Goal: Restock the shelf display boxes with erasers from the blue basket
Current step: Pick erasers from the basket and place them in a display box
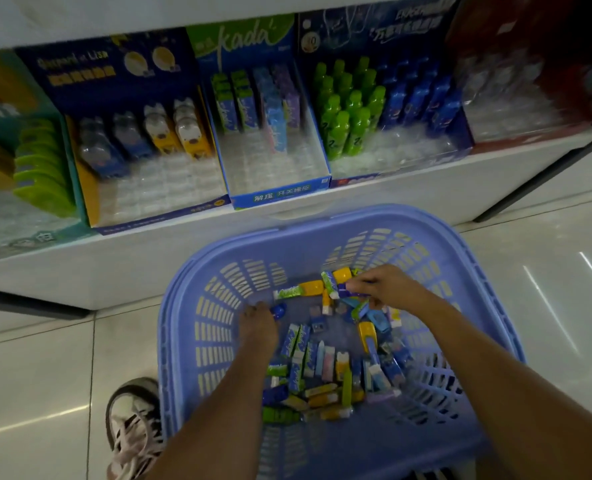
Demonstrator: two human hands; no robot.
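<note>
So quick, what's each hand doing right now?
Left hand: closed on a blue eraser in the basket.
Right hand: pinching a purple eraser.

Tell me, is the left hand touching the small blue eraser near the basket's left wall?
Touching. The head view shows the left hand's fingers closed around the small blue eraser, with its rounded end poking out beside them inside the blue basket.

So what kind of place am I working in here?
Most likely a stationery shop aisle: a low white shelf lined with branded display boxes of erasers, and a blue basket of loose stock on the tiled floor.
</note>
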